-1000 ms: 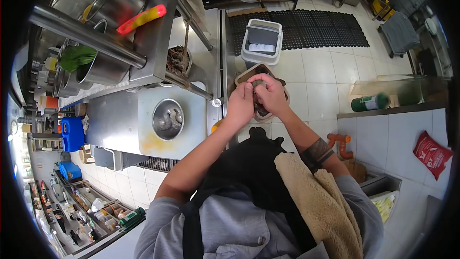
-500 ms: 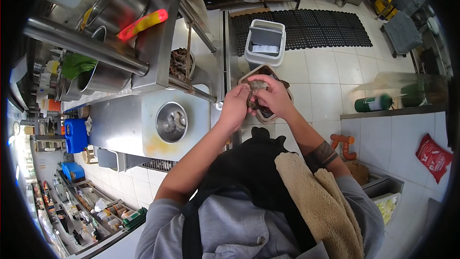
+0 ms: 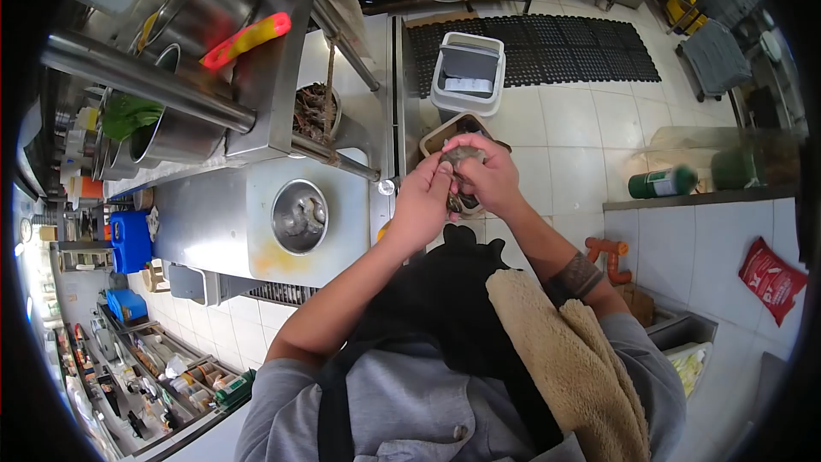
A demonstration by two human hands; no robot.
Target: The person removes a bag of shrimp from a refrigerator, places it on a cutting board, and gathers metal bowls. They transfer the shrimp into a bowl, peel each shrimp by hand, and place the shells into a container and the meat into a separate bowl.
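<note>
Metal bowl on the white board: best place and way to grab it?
I'd pinch the metal bowl by its left rim, coming from above, thumb inside, fingers outside. It sits upright and open, rim exposed; the greyish pieces lie more to the right, so the left side looks freer.

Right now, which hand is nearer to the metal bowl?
Left. The left hand is right of the metal bowl; the right hand is farther out on the same side.

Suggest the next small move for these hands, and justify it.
Probably pull shell off the shrimp with the right hand, the left hand steadying it: both hold it over the tub, and the bowl contains pale, peeled-looking pieces.
</note>
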